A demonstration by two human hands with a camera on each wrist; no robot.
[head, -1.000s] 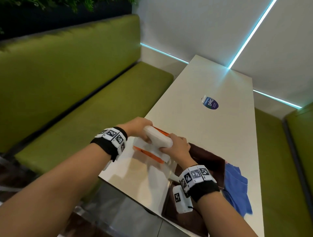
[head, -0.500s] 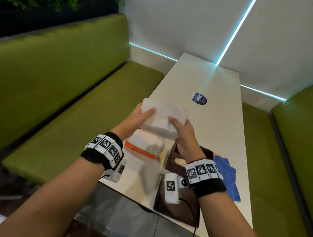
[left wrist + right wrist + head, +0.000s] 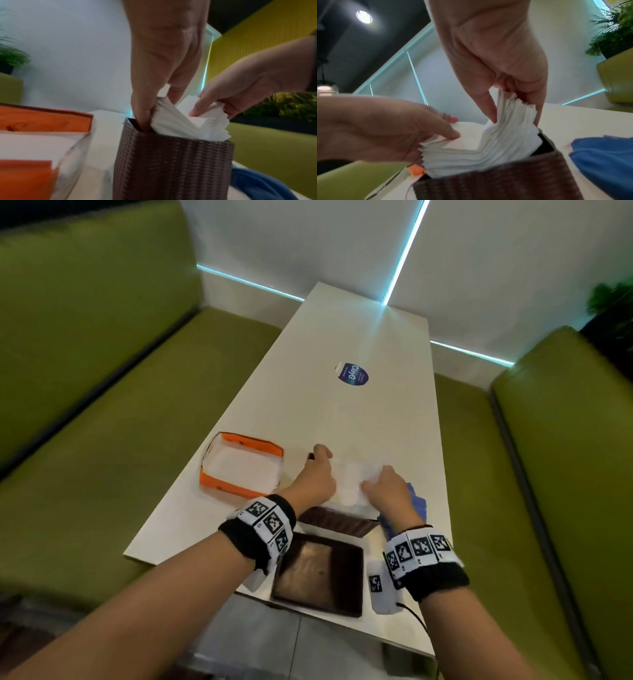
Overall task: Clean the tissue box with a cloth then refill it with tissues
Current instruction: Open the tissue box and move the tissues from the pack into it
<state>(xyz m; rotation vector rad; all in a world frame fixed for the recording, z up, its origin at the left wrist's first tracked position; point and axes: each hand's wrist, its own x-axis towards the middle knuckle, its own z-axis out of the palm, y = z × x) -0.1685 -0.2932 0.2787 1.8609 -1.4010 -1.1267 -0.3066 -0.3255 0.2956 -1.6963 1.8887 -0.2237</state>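
The brown woven tissue box (image 3: 337,523) (image 3: 171,162) (image 3: 496,182) stands open-topped on the white table (image 3: 342,419). A thick stack of white tissues (image 3: 352,481) (image 3: 188,124) (image 3: 479,146) is bent and sits partly inside its top. My left hand (image 3: 317,474) (image 3: 157,106) pinches the stack's left end, thumb down inside the box rim. My right hand (image 3: 383,481) (image 3: 515,119) pinches the right end. The blue cloth (image 3: 418,505) (image 3: 604,155) lies just right of the box.
An opened orange tissue pack (image 3: 239,470) (image 3: 34,121) lies left of the box. A dark brown lid (image 3: 320,573) lies at the table's near edge. A blue sticker (image 3: 352,374) is farther up the table. Green benches (image 3: 102,440) flank both sides.
Both hands lifted the tissue stack out of the orange pack, carried it right and lowered it into the brown box. The orange pack now lies alone on the left.
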